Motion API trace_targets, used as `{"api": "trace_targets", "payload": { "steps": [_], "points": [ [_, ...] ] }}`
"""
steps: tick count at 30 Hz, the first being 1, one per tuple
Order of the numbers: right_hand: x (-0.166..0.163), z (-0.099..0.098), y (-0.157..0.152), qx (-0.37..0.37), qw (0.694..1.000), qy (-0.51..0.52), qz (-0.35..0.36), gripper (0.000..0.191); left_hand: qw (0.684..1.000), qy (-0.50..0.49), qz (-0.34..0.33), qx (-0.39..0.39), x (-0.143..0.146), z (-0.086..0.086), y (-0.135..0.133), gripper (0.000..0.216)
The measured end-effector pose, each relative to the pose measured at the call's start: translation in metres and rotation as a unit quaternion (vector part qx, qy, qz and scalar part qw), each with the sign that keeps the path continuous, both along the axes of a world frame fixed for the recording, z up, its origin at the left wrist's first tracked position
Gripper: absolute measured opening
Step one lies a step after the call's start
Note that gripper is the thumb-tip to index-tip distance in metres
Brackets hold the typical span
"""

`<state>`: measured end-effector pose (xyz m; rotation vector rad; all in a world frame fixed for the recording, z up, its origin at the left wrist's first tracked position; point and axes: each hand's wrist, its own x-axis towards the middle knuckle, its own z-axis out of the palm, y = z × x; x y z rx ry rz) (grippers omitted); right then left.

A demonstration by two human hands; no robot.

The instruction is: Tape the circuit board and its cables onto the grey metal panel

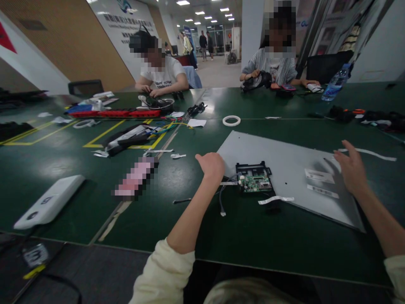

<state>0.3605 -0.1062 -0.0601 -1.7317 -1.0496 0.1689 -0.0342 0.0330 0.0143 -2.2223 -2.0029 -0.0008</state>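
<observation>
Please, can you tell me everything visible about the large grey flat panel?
The large grey flat panel, thin and metal-looking, lies askew on the dark green glossy table. Small dark holes mark it, and two white labels sit toward its right end. A black frame with a green circuit board overlaps its near edge. The left hand and right hand are at opposite ends; contact is unclear.

white shirt point(166, 78): "YORK", far beyond left fingers point(216, 158) | wall sign point(129, 22), farther beyond: Chinese and Latin letters, blurred | labels point(320, 176) on panel point(294, 164), near right fingers point(350, 148): print illegible
</observation>
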Motion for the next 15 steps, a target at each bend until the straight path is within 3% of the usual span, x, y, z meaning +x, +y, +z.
{"api": "trace_targets", "payload": {
  "steps": [4, 7, 11, 15],
  "points": [
    [-0.011, 0.001, 0.005, -0.002, 0.997, -0.013, 0.078, 0.066, 0.996, 0.021, 0.069, -0.054, -0.014, 0.007, 0.002, 0.026],
    [-0.023, 0.01, 0.004, -0.015, 0.993, -0.012, 0.114, 0.062, 0.995, 0.011, 0.089, -0.05, -0.021, 0.011, 0.001, 0.028],
    [-0.034, 0.021, 0.003, -0.07, 0.99, 0.023, 0.123, 0.059, 0.998, -0.031, 0.01, 0.05, -0.017, 0.008, -0.002, 0.037],
    [-0.032, 0.016, 0.01, -0.062, 0.991, 0.025, 0.113, 0.064, 0.993, -0.072, -0.074, 0.052, -0.009, -0.005, -0.004, 0.039]
  ]
}}
